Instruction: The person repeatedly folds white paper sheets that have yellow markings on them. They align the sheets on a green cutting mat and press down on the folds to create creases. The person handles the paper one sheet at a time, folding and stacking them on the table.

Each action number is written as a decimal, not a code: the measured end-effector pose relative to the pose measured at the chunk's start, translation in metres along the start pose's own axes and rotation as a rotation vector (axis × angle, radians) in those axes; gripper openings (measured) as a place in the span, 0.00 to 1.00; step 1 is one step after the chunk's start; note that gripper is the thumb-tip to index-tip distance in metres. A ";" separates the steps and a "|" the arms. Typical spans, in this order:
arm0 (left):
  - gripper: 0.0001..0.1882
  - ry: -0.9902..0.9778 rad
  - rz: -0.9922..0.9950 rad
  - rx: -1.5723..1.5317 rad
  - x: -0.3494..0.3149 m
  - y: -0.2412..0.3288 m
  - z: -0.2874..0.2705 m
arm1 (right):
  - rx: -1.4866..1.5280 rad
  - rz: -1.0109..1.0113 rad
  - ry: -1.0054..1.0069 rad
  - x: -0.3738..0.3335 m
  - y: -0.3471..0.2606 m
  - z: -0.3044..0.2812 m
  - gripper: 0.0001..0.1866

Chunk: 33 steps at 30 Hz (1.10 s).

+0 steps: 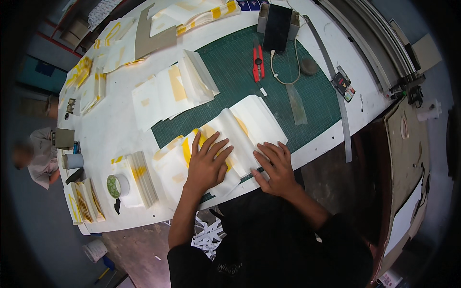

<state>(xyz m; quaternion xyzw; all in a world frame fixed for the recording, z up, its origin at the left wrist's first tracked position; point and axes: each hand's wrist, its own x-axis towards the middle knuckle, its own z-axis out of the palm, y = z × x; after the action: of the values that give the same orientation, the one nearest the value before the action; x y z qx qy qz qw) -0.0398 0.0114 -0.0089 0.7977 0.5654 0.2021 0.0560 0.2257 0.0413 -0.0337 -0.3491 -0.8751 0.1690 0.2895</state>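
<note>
My left hand (207, 161) lies flat with spread fingers on white printed sheets (225, 132) that carry yellow and tan patches. To its right, my right hand (274, 167) rests at the near edge of a pile of folded white sheets (259, 117), fingers stretched and thumb apart. A raised fold runs between the two hands. Under the paper is a green cutting mat (314, 103). Beyond, another bundle of white and tan sheets (176, 86) stands partly fanned out. A red utility knife (258, 61) lies farther back on the mat.
A tape roll (117, 186) sits on a paper stack at left, near a lidded tub (72, 161). A phone (277, 28) leans at the back with its cable. A metal strip (344, 120) overhangs the table's right edge. Another person (41, 156) is at far left.
</note>
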 end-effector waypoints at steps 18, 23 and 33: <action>0.19 0.053 0.022 -0.034 0.002 0.003 -0.002 | 0.106 0.057 0.082 0.019 0.022 -0.007 0.17; 0.19 0.055 0.012 -0.045 0.001 0.003 -0.001 | 0.060 0.106 0.168 0.014 0.010 -0.004 0.20; 0.18 0.053 0.016 -0.041 0.003 0.005 -0.002 | -0.155 -0.028 0.250 -0.023 -0.003 0.001 0.17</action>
<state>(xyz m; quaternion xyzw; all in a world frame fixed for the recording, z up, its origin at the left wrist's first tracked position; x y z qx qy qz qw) -0.0356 0.0122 -0.0048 0.7952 0.5562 0.2350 0.0558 0.2369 0.0226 -0.0424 -0.3766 -0.8474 0.0521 0.3706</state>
